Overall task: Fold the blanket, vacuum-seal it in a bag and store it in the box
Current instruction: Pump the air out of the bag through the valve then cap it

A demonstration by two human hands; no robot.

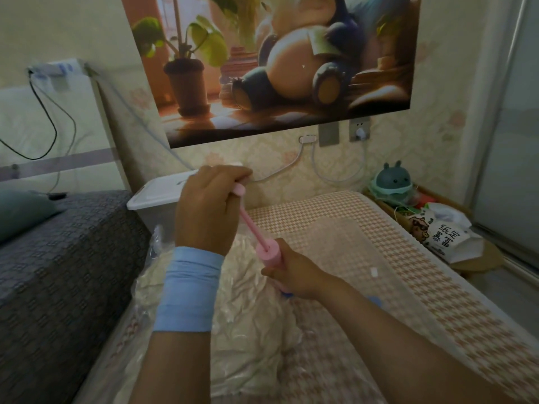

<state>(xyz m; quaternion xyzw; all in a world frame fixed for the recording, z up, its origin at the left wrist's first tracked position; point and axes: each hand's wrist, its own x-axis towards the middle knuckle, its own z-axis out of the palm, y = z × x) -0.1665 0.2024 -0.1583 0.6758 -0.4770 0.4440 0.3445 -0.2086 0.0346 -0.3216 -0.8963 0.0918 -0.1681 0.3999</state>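
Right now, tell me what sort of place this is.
Likely a bedroom: a houndstooth bed cover, a teal pillow on a grey bedspread beside it, and a cartoon poster on the wallpapered wall.

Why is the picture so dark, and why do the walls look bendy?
Head view: the room light is dim; the wide-angle lens bends the tall frame on the right; the top-left corner is smeared; the left hand, right hand and pink pump look fairly sharp.

your pump (269, 252) pink | your wristband (186, 290) pale blue | bagged blanket (250, 316) cream | mattress cover (402, 258) orange-white houndstooth | bedspread (58, 272) grey checked | box lid (157, 191) white
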